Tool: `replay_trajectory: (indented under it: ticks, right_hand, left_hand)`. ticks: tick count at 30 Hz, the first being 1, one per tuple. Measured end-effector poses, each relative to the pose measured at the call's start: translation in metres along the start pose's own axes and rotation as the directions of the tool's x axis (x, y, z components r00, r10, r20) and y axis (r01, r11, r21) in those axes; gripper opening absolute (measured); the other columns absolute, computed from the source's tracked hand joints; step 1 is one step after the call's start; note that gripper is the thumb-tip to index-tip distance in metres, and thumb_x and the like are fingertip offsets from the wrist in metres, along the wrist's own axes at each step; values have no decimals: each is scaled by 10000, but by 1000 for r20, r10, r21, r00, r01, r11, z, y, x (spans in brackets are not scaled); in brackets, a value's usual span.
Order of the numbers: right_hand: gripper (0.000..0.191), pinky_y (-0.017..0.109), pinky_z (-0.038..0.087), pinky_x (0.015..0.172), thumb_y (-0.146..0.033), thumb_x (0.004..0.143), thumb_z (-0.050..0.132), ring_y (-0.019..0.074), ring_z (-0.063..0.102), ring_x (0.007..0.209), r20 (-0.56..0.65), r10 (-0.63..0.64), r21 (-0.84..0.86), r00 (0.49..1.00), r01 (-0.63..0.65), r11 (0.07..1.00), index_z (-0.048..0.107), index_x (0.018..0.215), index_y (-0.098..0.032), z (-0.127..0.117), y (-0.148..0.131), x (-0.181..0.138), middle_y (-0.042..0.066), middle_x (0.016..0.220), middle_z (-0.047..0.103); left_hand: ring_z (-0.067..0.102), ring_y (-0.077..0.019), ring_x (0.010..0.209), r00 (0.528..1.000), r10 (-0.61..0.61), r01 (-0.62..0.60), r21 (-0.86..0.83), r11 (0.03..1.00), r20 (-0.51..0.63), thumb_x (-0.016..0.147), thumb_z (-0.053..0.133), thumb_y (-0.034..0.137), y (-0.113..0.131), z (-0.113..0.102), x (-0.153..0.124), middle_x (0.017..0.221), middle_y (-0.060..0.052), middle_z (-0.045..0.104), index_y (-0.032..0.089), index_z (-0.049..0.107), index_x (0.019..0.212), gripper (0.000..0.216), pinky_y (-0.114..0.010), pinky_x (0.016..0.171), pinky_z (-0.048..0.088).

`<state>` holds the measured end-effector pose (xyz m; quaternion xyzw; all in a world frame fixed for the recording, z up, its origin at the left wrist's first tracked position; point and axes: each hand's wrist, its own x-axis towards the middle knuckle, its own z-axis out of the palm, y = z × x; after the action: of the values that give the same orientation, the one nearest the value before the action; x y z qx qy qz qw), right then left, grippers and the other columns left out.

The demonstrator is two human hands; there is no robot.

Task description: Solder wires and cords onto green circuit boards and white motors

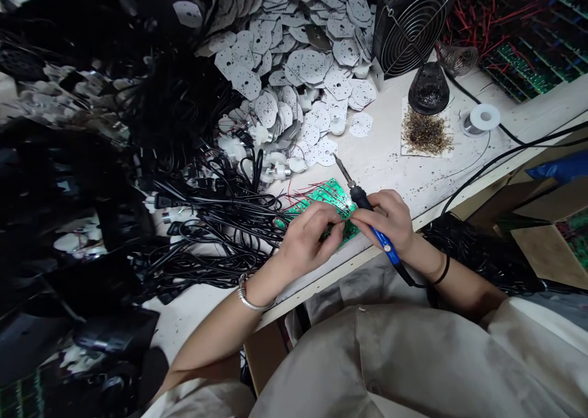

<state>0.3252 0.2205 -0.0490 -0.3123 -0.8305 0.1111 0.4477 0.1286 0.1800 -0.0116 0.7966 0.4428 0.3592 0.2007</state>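
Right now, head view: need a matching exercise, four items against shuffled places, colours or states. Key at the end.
1. soldering iron
2. solder spool
3. circuit board
4. fan

A. right of the speckled pad
B. black, with a round wire grille
C. gripped by the right hand
D. green, partly hidden by the left hand

Pairs: 1-C, 2-A, 3-D, 4-B

Left hand (307,239), one: lay near centre frame, fingers curled, thumb bent towards the index finger. Right hand (395,222), one: was just right of it, fingers bent in a grip, fingertips near the left's. Left forearm (219,337): slanted from lower left. Right forearm (466,286): slanted from lower right.
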Motion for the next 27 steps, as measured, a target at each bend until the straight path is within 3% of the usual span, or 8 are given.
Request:
replay_trajectory:
  ticks: [7, 13, 17, 22, 24, 27]
  right_hand:
    - [83, 267, 423, 611, -239, 865, 623, 122, 468, 692, 132, 22, 148, 991, -41, 988, 678, 909, -284, -2, 2, -2, 1, 824, 483]
    - [166, 297, 449, 652, -231, 868, 628, 131, 526, 728, 123, 91, 214, 988, -116, 970, 644, 1026, -277, -7, -2, 3, 13, 865, 506]
    - [192, 317, 456, 685, -284, 829, 680, 151, 529, 762, 126, 72, 141, 989, -90, 986, 640, 1017, -280, -7, -3, 5, 17, 860, 520]
    - [115, 314, 445, 692, -202, 822, 645, 130, 497, 711, 105, 41, 132, 994, -55, 990, 637, 918, -264, -4, -5, 4, -3, 797, 488]
    - [121, 316, 447, 684, -189, 823, 621, 134, 504, 722, 136, 77, 198, 988, -103, 975, 645, 914, -266, -5, -8, 3, 2, 813, 495]
    - [111, 299, 450, 640, -206, 845, 592, 131, 513, 721, 178, 166, 334, 970, -219, 917, 665, 912, -259, -5, -15, 1, 15, 853, 506]
  left_hand:
    - [599, -121, 814, 997, -79, 76, -88, 993, -27, 900, 573, 158, -2, 4, -7, 874, -43, 612, 173, 633, 997, 114, -246, 723, 522]
    - [601, -103, 776, 990, -101, 88, -122, 989, -102, 875, 607, 127, -1, 4, -8, 842, -30, 616, 166, 637, 952, 91, -218, 681, 516]
    - [609, -119, 777, 993, -35, 36, 5, 999, -115, 890, 583, 156, 1, 5, -10, 861, -36, 629, 183, 624, 984, 106, -243, 694, 528]
    - [616, -137, 754, 989, 107, -89, 165, 982, -105, 860, 614, 138, 1, 5, -12, 881, -59, 669, 179, 617, 1018, 163, -264, 672, 509]
    - [622, -137, 761, 992, 92, -81, 122, 989, -84, 865, 612, 147, 1, 4, -12, 877, -54, 677, 186, 626, 1009, 150, -269, 686, 511]
    - [637, -128, 788, 998, -29, 27, -40, 999, -50, 885, 603, 177, 4, 0, -11, 869, -40, 679, 197, 646, 960, 89, -268, 721, 522]
